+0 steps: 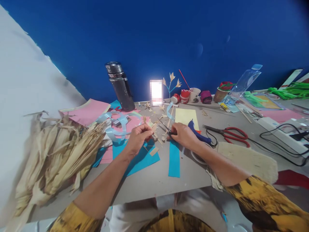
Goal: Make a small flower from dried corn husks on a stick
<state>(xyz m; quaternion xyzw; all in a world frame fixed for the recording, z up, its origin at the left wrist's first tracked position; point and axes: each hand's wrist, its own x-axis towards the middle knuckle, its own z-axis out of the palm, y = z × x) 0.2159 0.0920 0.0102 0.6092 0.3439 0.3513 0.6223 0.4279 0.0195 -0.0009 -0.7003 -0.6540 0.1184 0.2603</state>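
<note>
My left hand [138, 138] is closed in a pinch over the blue paper [142, 162], at a small piece of dry corn husk [152, 126]. My right hand [182, 133] grips a small pair of dark scissors [166, 126], whose blades stand apart and point up and left toward the pinched husk. Part of the scissors' handle is hidden by my fingers. Husk scraps [154, 151] lie between and below both hands. A narrow blue strip [174, 159] lies just below my right hand. Beside that hand rests a blue glue gun [199, 133].
A big bundle of dry corn husks [53, 158] lies left, near a dark thermos [120, 87]. Red-handled scissors [235, 133], a cloth glove [248, 159] and a white power strip [282, 133] with cables lie right. Paint pots [185, 96] and a husk flower stem [170, 87] stand at the back.
</note>
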